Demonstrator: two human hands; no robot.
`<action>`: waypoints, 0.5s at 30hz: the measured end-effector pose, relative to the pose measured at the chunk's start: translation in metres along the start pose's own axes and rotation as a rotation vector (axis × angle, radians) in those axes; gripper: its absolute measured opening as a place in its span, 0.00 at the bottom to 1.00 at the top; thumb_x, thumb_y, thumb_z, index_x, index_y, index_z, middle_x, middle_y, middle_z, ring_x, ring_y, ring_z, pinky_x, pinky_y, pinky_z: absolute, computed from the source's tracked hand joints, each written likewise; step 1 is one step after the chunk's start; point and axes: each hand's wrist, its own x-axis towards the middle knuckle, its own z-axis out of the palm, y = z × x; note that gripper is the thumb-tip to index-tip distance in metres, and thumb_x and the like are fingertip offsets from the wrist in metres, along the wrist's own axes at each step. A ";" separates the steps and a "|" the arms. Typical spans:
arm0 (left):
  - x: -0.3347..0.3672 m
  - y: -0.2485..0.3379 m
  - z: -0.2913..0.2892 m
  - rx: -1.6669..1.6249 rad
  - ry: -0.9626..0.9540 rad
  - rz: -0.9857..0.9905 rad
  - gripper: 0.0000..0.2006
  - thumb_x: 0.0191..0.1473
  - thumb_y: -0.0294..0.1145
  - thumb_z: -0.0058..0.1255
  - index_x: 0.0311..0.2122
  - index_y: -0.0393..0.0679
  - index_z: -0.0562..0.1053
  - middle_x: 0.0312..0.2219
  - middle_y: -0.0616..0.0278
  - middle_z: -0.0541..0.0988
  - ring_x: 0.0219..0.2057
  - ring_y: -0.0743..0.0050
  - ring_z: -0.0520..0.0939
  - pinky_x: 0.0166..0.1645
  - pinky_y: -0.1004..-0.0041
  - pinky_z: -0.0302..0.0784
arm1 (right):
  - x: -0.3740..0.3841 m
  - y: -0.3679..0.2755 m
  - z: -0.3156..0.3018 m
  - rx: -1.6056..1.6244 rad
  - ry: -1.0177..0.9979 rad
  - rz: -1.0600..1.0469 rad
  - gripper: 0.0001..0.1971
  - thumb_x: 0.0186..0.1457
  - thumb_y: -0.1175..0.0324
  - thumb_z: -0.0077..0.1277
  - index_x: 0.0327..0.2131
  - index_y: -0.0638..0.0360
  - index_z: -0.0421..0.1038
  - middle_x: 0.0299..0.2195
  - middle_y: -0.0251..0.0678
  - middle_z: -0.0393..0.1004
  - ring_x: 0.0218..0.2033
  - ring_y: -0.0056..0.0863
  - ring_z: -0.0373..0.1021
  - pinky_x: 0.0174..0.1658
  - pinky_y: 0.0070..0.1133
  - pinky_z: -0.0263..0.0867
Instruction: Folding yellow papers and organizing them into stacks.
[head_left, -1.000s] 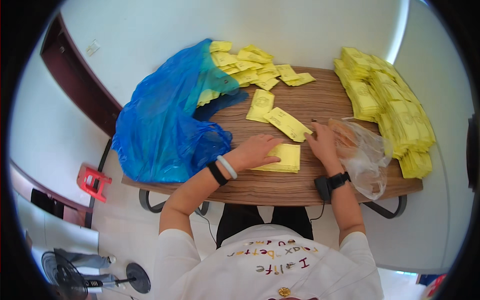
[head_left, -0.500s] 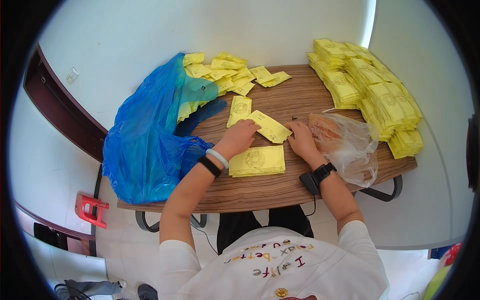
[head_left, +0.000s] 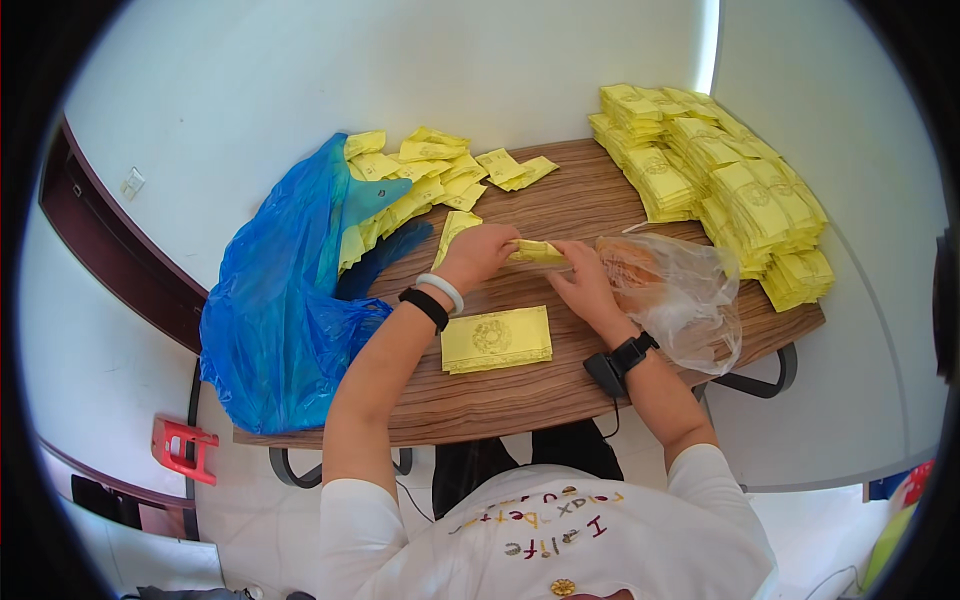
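Between my two hands is a yellow printed paper packet, raised a little and seen nearly edge-on. The fingers of my left hand pinch its left end, and those of my right hand grip the right end. Just nearer to me lies a flat stack of yellow printed papers with a round pattern on top. Another yellow packet lies beyond my left hand and is partly covered by it. Right of my right hand sits a clear plastic bag around something orange-brown.
A blue plastic bag spreads over the left of the wooden table, with loose yellow packets spilling from its mouth. Bundled yellow packets are piled high at the far right. On the floor at left stands a red stool.
The packet has gone from lying face up and slanted to being lifted and tipped nearly edge-on between my hands. The whole view has shifted slightly.
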 end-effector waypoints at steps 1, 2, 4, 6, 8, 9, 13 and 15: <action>0.004 0.003 -0.008 0.001 -0.001 0.001 0.08 0.56 0.34 0.50 0.39 0.44 0.76 0.31 0.57 0.80 0.35 0.56 0.80 0.39 0.63 0.74 | 0.002 -0.003 -0.002 0.045 0.021 0.023 0.18 0.51 0.78 0.54 0.47 0.61 0.72 0.38 0.38 0.75 0.39 0.32 0.71 0.42 0.25 0.67; 0.007 0.006 -0.017 -0.035 -0.061 -0.011 0.08 0.57 0.34 0.50 0.39 0.44 0.76 0.31 0.57 0.80 0.34 0.56 0.79 0.39 0.64 0.74 | 0.004 -0.008 -0.004 0.092 0.040 0.045 0.17 0.52 0.77 0.55 0.47 0.61 0.72 0.38 0.37 0.75 0.38 0.29 0.71 0.40 0.22 0.67; 0.013 0.014 -0.034 -0.110 -0.182 -0.035 0.09 0.59 0.36 0.50 0.39 0.43 0.75 0.30 0.58 0.80 0.33 0.57 0.79 0.37 0.65 0.73 | 0.005 -0.017 -0.007 0.183 0.065 0.092 0.15 0.54 0.75 0.55 0.46 0.61 0.72 0.36 0.35 0.75 0.36 0.25 0.71 0.39 0.20 0.66; 0.014 0.025 -0.047 -0.131 -0.213 -0.048 0.10 0.58 0.37 0.50 0.39 0.43 0.75 0.30 0.57 0.80 0.33 0.57 0.79 0.38 0.65 0.73 | 0.004 -0.022 -0.010 0.359 0.116 0.187 0.12 0.59 0.71 0.54 0.45 0.62 0.72 0.34 0.31 0.74 0.34 0.16 0.69 0.36 0.15 0.64; 0.014 0.034 -0.059 -0.168 -0.269 -0.075 0.11 0.58 0.38 0.51 0.38 0.42 0.75 0.31 0.56 0.80 0.33 0.57 0.79 0.38 0.63 0.73 | 0.003 -0.022 -0.013 0.371 0.106 0.198 0.10 0.61 0.70 0.52 0.44 0.62 0.72 0.33 0.28 0.73 0.33 0.14 0.67 0.35 0.14 0.63; 0.014 0.036 -0.062 -0.167 -0.269 -0.075 0.11 0.58 0.38 0.51 0.38 0.42 0.75 0.31 0.56 0.80 0.33 0.57 0.79 0.38 0.63 0.73 | 0.001 -0.022 -0.015 0.382 0.096 0.209 0.09 0.62 0.70 0.50 0.43 0.63 0.72 0.32 0.26 0.72 0.32 0.11 0.65 0.34 0.13 0.63; 0.005 0.044 -0.064 -0.258 -0.322 -0.088 0.10 0.59 0.37 0.51 0.39 0.41 0.75 0.27 0.61 0.78 0.30 0.69 0.77 0.36 0.70 0.71 | 0.001 -0.021 -0.012 0.572 0.133 0.267 0.08 0.65 0.68 0.47 0.40 0.62 0.71 0.29 0.21 0.69 0.30 0.08 0.62 0.33 0.11 0.61; 0.000 0.049 -0.061 -0.397 -0.322 -0.125 0.11 0.59 0.38 0.52 0.39 0.40 0.75 0.27 0.62 0.78 0.30 0.72 0.76 0.36 0.71 0.71 | 0.000 -0.022 -0.011 0.662 0.157 0.291 0.09 0.66 0.67 0.46 0.38 0.62 0.71 0.28 0.20 0.69 0.30 0.07 0.62 0.33 0.11 0.61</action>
